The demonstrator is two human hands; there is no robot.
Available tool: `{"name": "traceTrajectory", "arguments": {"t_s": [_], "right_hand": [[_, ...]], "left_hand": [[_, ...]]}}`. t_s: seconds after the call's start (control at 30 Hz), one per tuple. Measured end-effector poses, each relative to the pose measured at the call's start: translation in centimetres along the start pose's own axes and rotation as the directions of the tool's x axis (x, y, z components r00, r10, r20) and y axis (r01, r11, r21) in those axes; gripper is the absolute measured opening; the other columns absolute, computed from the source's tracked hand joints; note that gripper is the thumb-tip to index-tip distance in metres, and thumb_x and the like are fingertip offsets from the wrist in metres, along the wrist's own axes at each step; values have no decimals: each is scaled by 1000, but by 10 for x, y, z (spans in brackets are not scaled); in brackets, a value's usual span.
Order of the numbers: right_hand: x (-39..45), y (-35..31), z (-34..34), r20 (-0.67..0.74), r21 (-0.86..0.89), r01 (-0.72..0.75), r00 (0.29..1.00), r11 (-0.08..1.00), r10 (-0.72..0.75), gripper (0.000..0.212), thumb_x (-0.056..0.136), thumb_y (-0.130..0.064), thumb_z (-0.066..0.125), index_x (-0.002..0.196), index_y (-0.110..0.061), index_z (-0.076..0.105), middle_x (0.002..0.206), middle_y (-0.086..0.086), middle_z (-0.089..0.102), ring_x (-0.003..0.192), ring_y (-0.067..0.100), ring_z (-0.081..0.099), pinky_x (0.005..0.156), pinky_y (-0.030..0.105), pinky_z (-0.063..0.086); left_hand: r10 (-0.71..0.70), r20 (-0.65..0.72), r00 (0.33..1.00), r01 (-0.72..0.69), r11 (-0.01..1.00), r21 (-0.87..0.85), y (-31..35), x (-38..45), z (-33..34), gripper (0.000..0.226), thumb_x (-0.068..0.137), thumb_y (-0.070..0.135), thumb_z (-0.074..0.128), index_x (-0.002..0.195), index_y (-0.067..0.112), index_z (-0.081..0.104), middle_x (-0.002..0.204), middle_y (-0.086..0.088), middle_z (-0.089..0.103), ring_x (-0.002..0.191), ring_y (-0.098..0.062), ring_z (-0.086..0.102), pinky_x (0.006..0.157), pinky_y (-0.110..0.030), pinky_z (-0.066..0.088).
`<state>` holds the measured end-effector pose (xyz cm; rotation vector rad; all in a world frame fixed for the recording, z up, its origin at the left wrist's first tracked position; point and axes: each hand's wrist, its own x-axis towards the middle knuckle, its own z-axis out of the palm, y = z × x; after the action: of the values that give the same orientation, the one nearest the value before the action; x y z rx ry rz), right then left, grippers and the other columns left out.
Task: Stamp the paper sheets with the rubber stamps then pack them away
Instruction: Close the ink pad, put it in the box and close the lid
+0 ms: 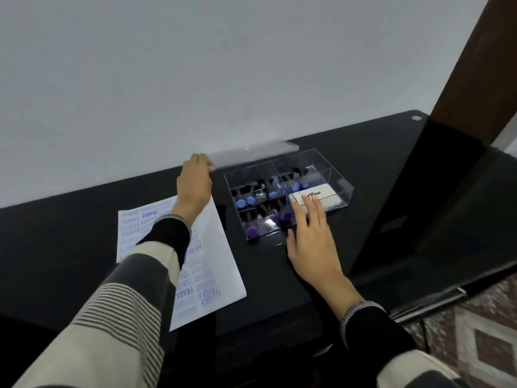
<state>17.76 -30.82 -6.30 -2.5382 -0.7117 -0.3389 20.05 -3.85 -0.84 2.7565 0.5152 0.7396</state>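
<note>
Head view. Left hand (195,184) grips the near-left end of a clear lid (253,155), fingers curled over its edge; the lid's long axis runs from that hand away to the right, along the back of the black table (349,169), raised and tilted above the clear box (342,184). Right hand (312,236) lies flat and open, fingers straight, fingertips (307,203) resting on a white ink pad (326,198) in the box's right compartment; it holds nothing. Left of those fingertips, rubber stamps (258,200) lie in the compartments, blue and purple handle caps pointing toward the person, black stamp heads toward the wall. Stamped paper sheet (221,247) lies under the left forearm, long axis running from near that wrist back toward the person, printed with SAMPLE and FRAGILE.
</note>
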Motion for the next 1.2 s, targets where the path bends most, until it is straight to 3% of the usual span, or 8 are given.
{"name": "traceTrajectory", "arguments": {"t_s": [0.2,0.3,0.47,0.6,0.73,0.9,1.07,1.2], "right_hand": [[-1,-1,-5,-28,53,19,999,998,-18,61,89,-8,48,147,-11,28,155,10,21,146,21,6,119,40,16],[0,-1,-15,-94,302,-39,993,952,70,57,91,-6,48,145,-12,30,151,2,30,141,8,15,118,33,16],[24,-12,-61,-144,736,-193,892,649,428,42,99,-17,42,141,-10,37,133,2,47,111,0,49,87,3,32],[54,0,-90,-37,833,-299,809,465,586,49,101,-38,37,142,-12,33,136,7,48,113,13,47,88,20,34],[55,21,-94,18,725,-392,833,566,553,42,98,-31,46,134,-9,43,118,9,55,97,18,51,81,29,41],[47,40,-83,-17,649,-402,841,646,541,24,96,-18,49,115,-8,58,99,5,59,92,20,57,72,26,39],[49,49,-71,8,589,-405,868,699,497,26,96,-18,47,115,-11,62,102,5,66,92,19,60,70,22,41],[57,49,-68,-15,538,-387,884,749,467,23,96,-13,42,98,-13,65,85,4,66,76,19,58,51,9,35]], "left_hand": [[-59,-130,990,44,992,-114,17,17,-72,26,90,-12,45,104,5,58,112,-11,54,98,-22,56,82,-29,47],[-84,-188,979,44,977,-208,31,-12,-87,25,92,-10,43,97,11,57,105,-6,53,97,-21,57,81,-31,51],[6,-211,978,-72,948,-311,53,-78,-77,28,89,-9,41,82,14,53,90,0,50,87,-23,55,75,-27,47],[-3,-215,977,-74,934,-350,81,-116,-59,30,86,-15,44,79,13,54,83,2,47,74,-14,47,68,-10,38],[-117,-127,985,49,894,-446,98,-135,-44,32,85,-20,40,83,8,56,83,12,46,83,-5,56,69,-8,43],[-213,-38,976,156,814,-560,105,-148,-23,25,91,-12,40,83,5,56,76,13,40,79,-20,52,63,-11,37],[-153,-88,984,101,896,-432,97,-154,-17,32,91,-10,48,76,17,52,80,10,44,71,-9,48,60,-21,42],[-128,-116,985,60,882,-468,94,-152,-18,22,96,2,52,81,16,60,81,11,49,77,-9,52,64,-19,45]]}}
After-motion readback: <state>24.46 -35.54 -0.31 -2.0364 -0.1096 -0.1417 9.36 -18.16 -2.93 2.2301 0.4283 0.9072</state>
